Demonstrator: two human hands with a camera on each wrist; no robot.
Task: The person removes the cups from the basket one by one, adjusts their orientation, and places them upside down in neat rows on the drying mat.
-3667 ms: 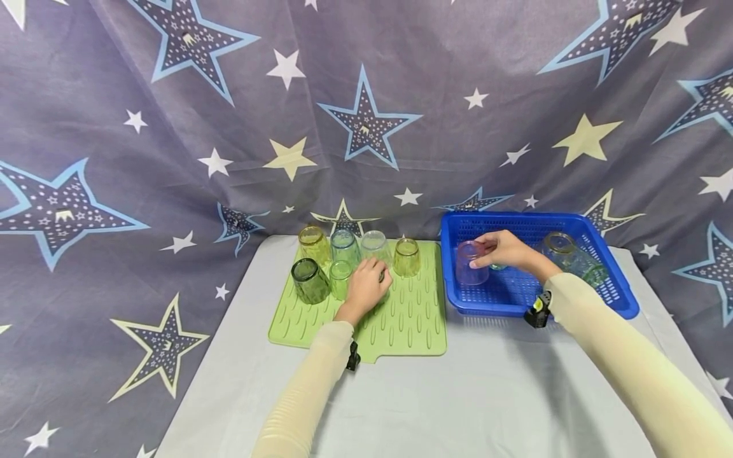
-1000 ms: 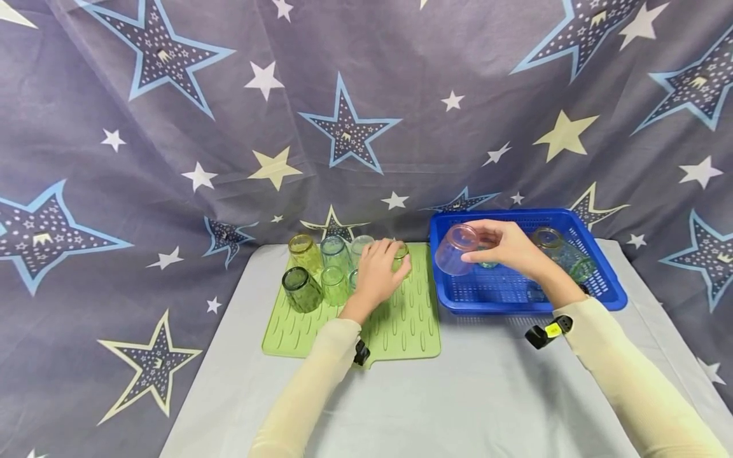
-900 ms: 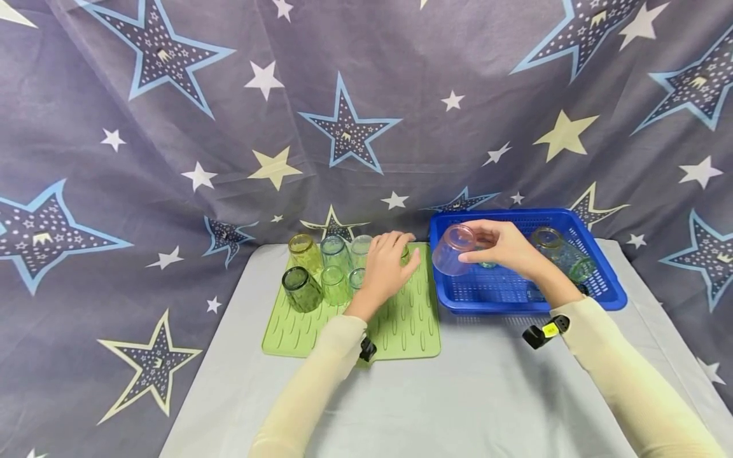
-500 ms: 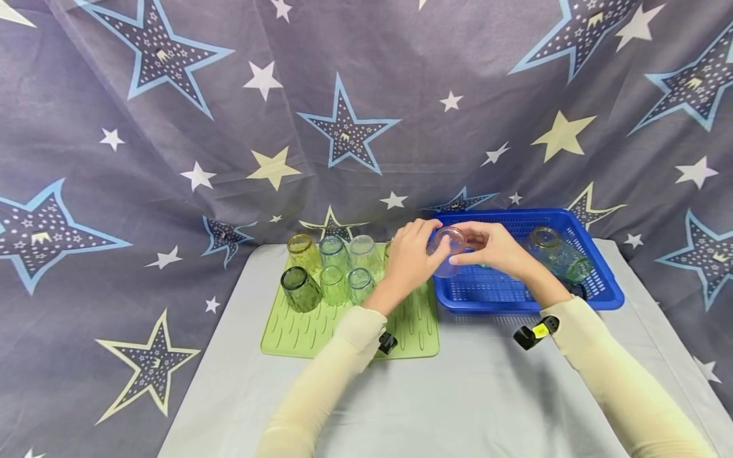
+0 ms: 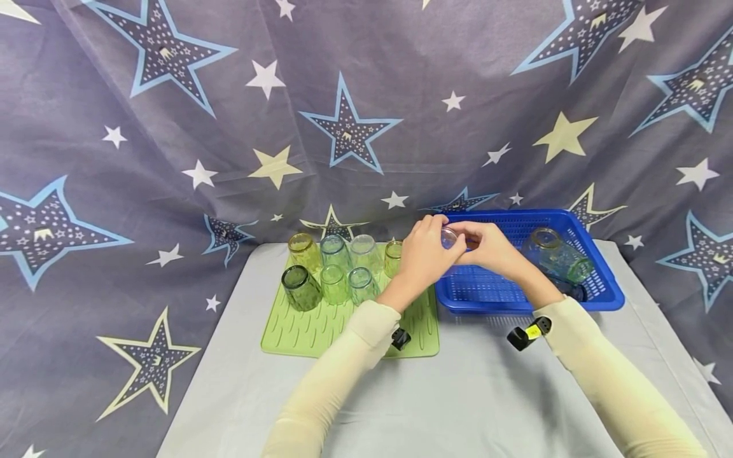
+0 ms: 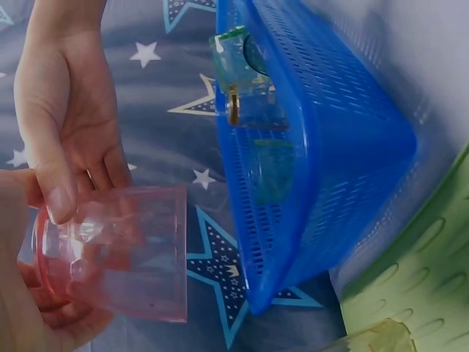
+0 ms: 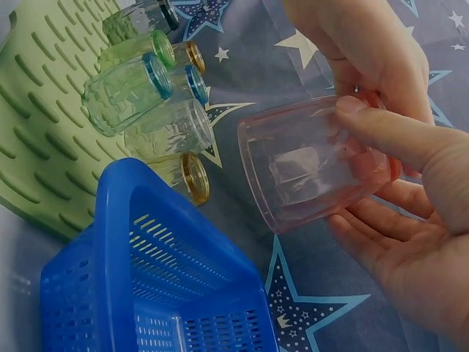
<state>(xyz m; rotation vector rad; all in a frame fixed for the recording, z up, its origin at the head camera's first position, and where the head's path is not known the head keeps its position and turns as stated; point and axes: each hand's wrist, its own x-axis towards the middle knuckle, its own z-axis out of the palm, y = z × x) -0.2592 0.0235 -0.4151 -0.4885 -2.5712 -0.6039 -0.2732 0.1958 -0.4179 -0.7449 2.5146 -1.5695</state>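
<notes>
- Nearest, two pale sleeves reach across the pale table point(image 5: 446, 413) toward its far edge.
- The green mat point(image 5: 298, 334) lies on the table's left half, its near part bare.
- Its front row, toward the left edge, is a dark green glass point(image 5: 301, 290), a light green glass point(image 5: 335, 285) and a blue glass point(image 5: 362, 285), all upside down.
- Beyond, the left hand point(image 5: 426, 251) and right hand point(image 5: 489, 248) grip one pink glass point(image 7: 300, 172), fingers parted by its width and curled round its base end.
- That glass is in the air, mouth down, by the left end of the blue basket point(image 5: 487, 308).
- The basket stands toward the table's far right corner, glasses point(image 5: 546, 245) at its right end.
- Four more upturned glasses point(image 5: 366, 252) line the mat's far edge.
- Behind hangs a starred curtain point(image 5: 366, 184).
</notes>
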